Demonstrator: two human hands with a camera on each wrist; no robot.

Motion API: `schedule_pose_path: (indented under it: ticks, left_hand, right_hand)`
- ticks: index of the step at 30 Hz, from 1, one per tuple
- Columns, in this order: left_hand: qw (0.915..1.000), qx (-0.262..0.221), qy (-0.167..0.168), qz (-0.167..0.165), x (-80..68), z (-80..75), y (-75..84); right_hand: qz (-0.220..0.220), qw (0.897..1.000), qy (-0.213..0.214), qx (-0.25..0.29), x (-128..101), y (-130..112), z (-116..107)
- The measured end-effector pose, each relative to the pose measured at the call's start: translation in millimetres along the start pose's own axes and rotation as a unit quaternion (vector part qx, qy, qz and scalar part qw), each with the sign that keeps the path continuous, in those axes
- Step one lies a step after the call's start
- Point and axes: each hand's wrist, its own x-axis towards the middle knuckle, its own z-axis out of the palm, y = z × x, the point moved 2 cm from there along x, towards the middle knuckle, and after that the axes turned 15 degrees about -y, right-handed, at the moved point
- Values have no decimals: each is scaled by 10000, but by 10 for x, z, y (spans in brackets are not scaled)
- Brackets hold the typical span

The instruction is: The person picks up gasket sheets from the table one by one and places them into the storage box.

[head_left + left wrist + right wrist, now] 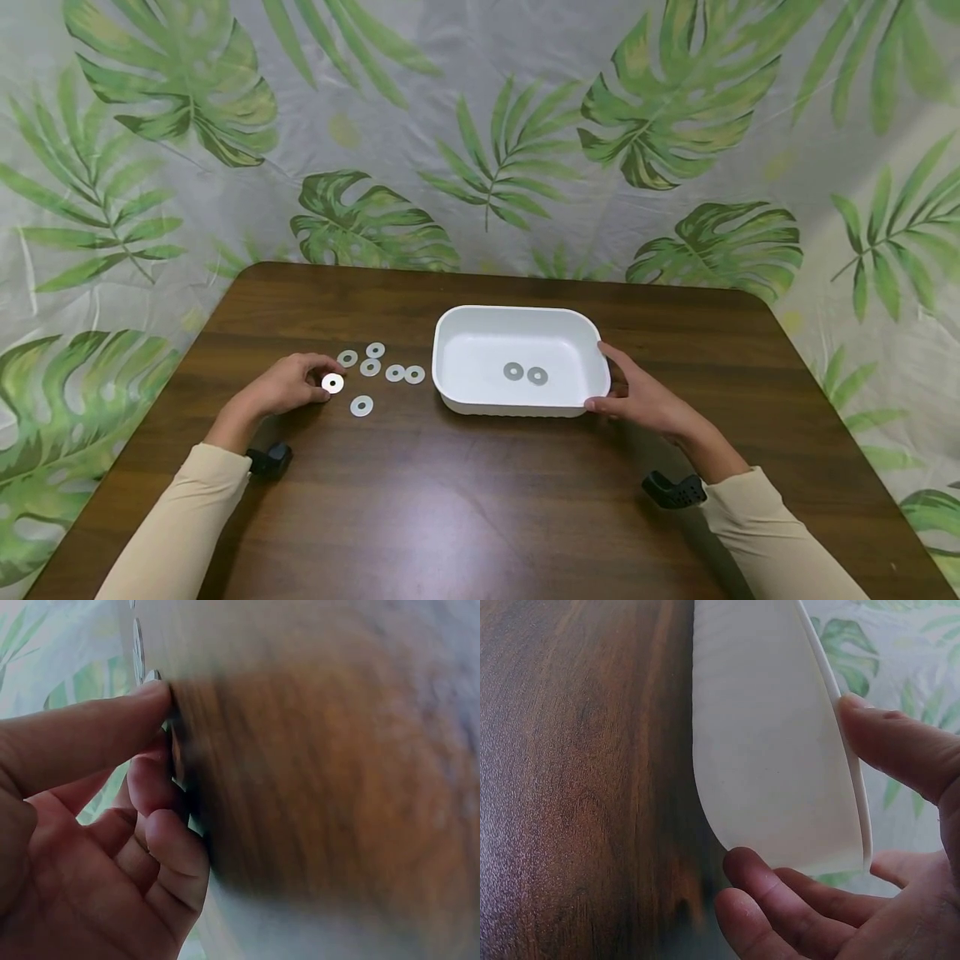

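My left hand (288, 382) is at the left of the table, its thumb and fingers pinching a flat metal washer (332, 383) by the edge. In the left wrist view that hand (112, 802) is low over the wood, with the washer mostly hidden by the thumb. With my right hand (648, 398) I grip the right end of a white rectangular basin (517, 410). The right wrist view has the thumb (900, 742) on the basin's rim and curled fingers (780, 900) under its end wall. Inside the basin lie two washers, one (513, 372) beside the other (537, 376).
Several loose washers lie between my left hand and the basin, among them a touching pair (405, 374) and one nearer me (362, 406). The brown wooden table (450, 500) meets a leaf-patterned cloth (495, 150) at the back. Each wrist wears a black strap.
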Motion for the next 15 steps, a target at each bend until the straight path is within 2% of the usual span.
schedule_pose_path:
  ticks: [8, 15]
  left_hand:
    - [9993, 201, 303, -6, -7, -4, 5]
    - [9993, 27, 367, -49, -10, -23, -8]
  right_hand:
    - [-17, 10000, -19, 4, -1, 1, -3]
    - [-87, 10000, -30, -11, 5, 0, -9]
